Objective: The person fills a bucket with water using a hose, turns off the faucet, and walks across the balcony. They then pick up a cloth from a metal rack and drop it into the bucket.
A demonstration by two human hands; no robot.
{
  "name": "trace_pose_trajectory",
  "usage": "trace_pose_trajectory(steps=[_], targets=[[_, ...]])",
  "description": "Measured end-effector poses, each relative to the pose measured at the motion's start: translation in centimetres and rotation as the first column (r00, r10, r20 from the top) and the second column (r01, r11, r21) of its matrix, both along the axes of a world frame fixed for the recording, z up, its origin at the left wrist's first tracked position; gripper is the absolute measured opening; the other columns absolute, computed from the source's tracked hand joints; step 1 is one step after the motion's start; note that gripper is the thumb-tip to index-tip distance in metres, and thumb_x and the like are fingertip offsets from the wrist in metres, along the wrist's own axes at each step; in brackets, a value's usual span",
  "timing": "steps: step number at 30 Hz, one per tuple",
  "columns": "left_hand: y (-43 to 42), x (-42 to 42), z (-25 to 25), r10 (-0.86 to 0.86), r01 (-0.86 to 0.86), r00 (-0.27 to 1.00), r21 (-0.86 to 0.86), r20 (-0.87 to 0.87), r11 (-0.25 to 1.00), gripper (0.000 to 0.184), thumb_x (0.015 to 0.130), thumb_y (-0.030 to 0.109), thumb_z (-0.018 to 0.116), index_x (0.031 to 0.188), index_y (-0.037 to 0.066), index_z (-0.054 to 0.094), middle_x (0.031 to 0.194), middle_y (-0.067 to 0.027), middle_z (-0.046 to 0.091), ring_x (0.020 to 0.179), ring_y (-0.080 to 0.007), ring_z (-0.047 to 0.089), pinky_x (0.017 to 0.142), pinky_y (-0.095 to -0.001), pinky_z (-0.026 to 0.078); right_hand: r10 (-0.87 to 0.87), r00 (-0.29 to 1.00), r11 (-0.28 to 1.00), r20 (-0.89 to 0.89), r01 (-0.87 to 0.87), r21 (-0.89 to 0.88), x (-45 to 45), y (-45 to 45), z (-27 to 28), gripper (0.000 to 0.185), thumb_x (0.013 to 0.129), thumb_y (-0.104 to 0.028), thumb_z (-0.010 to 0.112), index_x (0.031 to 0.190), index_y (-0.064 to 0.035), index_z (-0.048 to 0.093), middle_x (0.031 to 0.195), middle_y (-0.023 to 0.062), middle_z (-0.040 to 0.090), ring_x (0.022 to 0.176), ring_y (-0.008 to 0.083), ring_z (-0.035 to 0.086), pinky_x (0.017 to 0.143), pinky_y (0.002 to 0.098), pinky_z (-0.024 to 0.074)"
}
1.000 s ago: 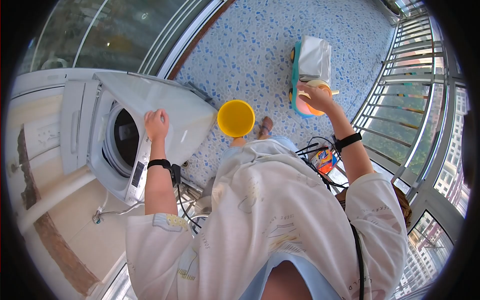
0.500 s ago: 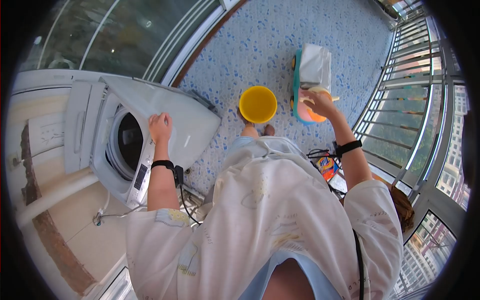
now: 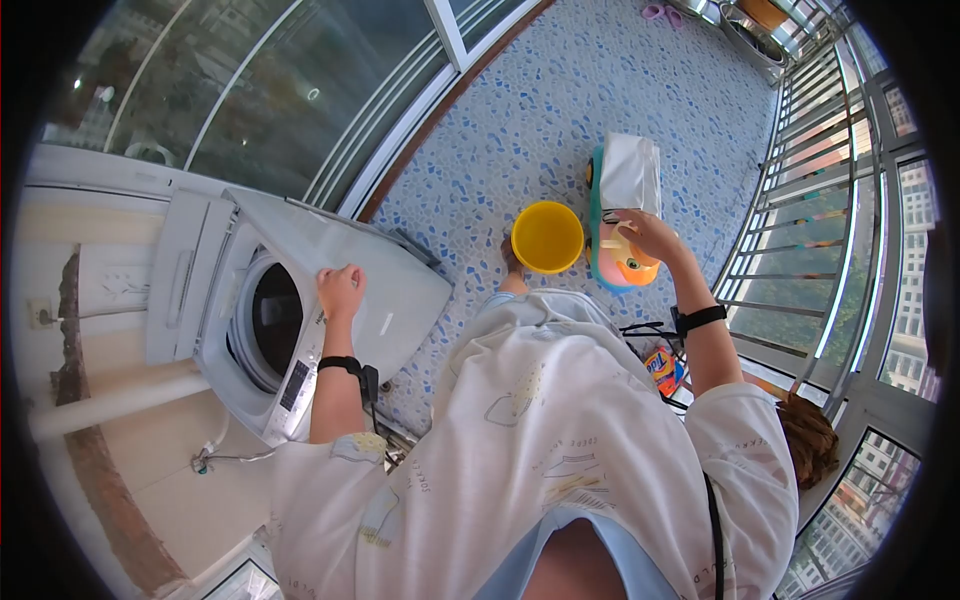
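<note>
A patterned blue-and-white floor (image 3: 480, 150) runs between a sliding glass door (image 3: 290, 110) and a metal railing (image 3: 790, 220), beyond which greenery and tall buildings appear. A person in a printed white shirt (image 3: 540, 420), with a dark band around each wrist, reaches out to both sides. The left hand (image 3: 342, 290) is at the edge of a white washing machine (image 3: 395, 285), just beside its round, dark opening; its fingers are loosely curled, and whether they grip anything cannot be told. The right hand (image 3: 648, 238) is over a colorful ride-on toy (image 3: 632, 270) that stands on the floor beside the railing, the fingers partly bent; their hold, if any, is unclear from above. A white package (image 3: 628, 175) sits on the toy, just past that hand. Near the toy, between the two hands, a round yellow bucket (image 3: 548, 240) stands in front of the person, a bare foot (image 3: 512, 260) just beside it. An orange Tide package (image 3: 663, 370) lies by the person's right side, near black cables (image 3: 648, 329). At the far end of the floor are pink slippers (image 3: 660, 13) and a metal basin (image 3: 748, 42).
</note>
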State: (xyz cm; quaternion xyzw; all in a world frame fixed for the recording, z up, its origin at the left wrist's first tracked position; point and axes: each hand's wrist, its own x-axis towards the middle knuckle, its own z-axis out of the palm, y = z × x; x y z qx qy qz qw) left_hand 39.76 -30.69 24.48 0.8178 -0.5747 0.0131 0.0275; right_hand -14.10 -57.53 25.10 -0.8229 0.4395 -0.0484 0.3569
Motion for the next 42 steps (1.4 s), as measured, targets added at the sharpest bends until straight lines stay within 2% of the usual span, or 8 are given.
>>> trace_pose_trajectory(steps=[4,6,7,11,17,20,29,42], targets=[[-1.4,-0.1,0.1,0.012,-0.013,1.000,0.060,0.027,0.998,0.014,0.088,0.023,0.061,0.085,0.012,0.069,0.075,-0.0070,0.070,0.076,-0.0258,0.065,0.088,-0.0385,0.045,-0.014,0.998,0.999,-0.064,0.016,0.034,-0.7,-0.7,-0.2,0.035,0.093,-0.017,0.057,0.126,-0.0059,0.059,0.121,0.0165,0.064,0.107,0.0320,0.064,0.093,0.0397,0.0495],[-3.1,0.0,-0.5,0.186,-0.174,0.957,0.074,-0.222,0.982,0.017,0.090,0.025,0.060,0.094,0.010,0.069,0.082,-0.0101,0.071,0.082,-0.0282,0.067,0.079,-0.0386,0.050,-0.104,0.994,0.994,-0.031,0.105,0.031,-1.2,-0.6,-0.3,0.035,0.093,-0.016,0.057,0.127,-0.0053,0.058,0.120,0.0165,0.064,0.106,0.0318,0.064,0.092,0.0398,0.0501],[-4.2,-0.1,-0.4,0.175,-0.161,0.959,0.078,-0.224,0.984,0.017,0.090,0.025,0.060,0.094,0.010,0.069,0.082,-0.0101,0.071,0.082,-0.0282,0.067,0.079,-0.0386,0.050,-0.117,0.993,0.992,-0.034,0.118,0.034,-1.3,-0.6,0.0,0.035,0.093,-0.016,0.057,0.127,-0.0053,0.058,0.120,0.0165,0.064,0.106,0.0318,0.064,0.092,0.0398,0.0501],[-11.4,-1.2,2.1,-0.103,0.114,0.904,0.003,-0.416,0.993,0.029,0.092,0.023,0.061,0.117,0.009,0.063,0.093,-0.0144,0.071,0.087,-0.0291,0.068,0.075,-0.0378,0.052,-0.196,0.980,0.979,0.011,0.196,0.049,-1.8,-1.0,0.1,0.035,0.091,-0.019,0.059,0.122,-0.0041,0.060,0.116,0.0190,0.065,0.104,0.0357,0.063,0.090,0.0417,0.0488],[-22.3,-4.0,8.6,-0.401,0.354,0.724,-0.196,-0.561,0.914,0.030,0.091,0.020,0.062,0.119,0.007,0.063,0.099,-0.0138,0.070,0.092,-0.0278,0.067,0.080,-0.0378,0.052,-0.265,0.960,0.960,-0.086,0.271,0.066,1.3,-1.7,1.1,0.039,0.091,-0.017,0.059,0.128,-0.0048,0.057,0.117,0.0178,0.065,0.107,0.0341,0.063,0.092,0.0402,0.0494],[-26.2,-4.1,10.5,-0.567,0.488,0.646,-0.295,-0.511,0.822,0.031,0.092,0.019,0.062,0.121,0.007,0.062,0.102,-0.0126,0.070,0.094,-0.0278,0.067,0.082,-0.0371,0.052,-0.248,0.963,0.964,-0.109,0.257,0.075,3.8,-2.9,1.6,0.039,0.092,-0.020,0.058,0.127,-0.0044,0.056,0.117,0.0175,0.065,0.108,0.0350,0.061,0.092,0.0404,0.0483],[-32.2,-0.5,10.2,-0.684,0.624,0.578,-0.300,-0.445,0.722,0.034,0.093,0.020,0.061,0.125,0.011,0.060,0.104,-0.0095,0.070,0.096,-0.0264,0.067,0.083,-0.0381,0.052,-0.365,0.924,0.930,-0.115,0.368,0.006,9.5,-4.7,5.9,0.039,0.093,-0.022,0.058,0.129,-0.0058,0.056,0.126,0.0180,0.059,0.111,0.0353,0.059,0.095,0.0407,0.0465],[-36.3,-1.3,9.8,-0.701,0.698,0.486,-0.250,-0.522,0.671,0.035,0.092,0.021,0.061,0.126,0.011,0.060,0.105,-0.0090,0.070,0.094,-0.0267,0.067,0.086,-0.0389,0.051,-0.524,0.849,0.848,-0.059,0.527,0.056,7.8,1.7,4.8,0.040,0.093,-0.019,0.059,0.129,-0.0024,0.055,0.123,0.0216,0.061,0.114,0.0365,0.057,0.096,0.0398,0.0445]])
